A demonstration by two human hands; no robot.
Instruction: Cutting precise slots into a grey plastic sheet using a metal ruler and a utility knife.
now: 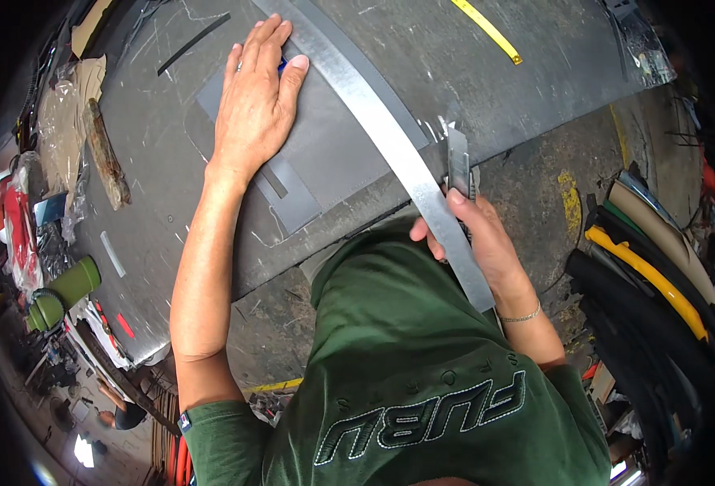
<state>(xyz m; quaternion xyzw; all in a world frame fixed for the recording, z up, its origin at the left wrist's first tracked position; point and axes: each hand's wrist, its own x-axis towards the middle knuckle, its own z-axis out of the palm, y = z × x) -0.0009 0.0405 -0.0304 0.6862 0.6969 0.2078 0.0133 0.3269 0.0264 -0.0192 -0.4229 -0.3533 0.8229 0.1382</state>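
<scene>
My left hand [254, 101] lies flat, fingers together, on a grey sheet of material [325, 158] spread on the scratched metal worktable [155, 162]; its thumb touches a long steel ruler [374, 121] that runs diagonally across the sheet. A small blue thing shows under the fingers. My right hand [475, 235] grips a utility knife [457, 166] at the near edge of the sheet, its blade set against the ruler's right side. A thin bracelet circles my right wrist. My green shirt hides the ruler's near end.
A yellow tape measure [487, 31] lies at the table's far side. A green flask [64, 292], plastic bags and a rusty tool [106, 158] sit on the left. Rolls of black, yellow and beige material [657, 275] lean on the right. Another person crouches at lower left.
</scene>
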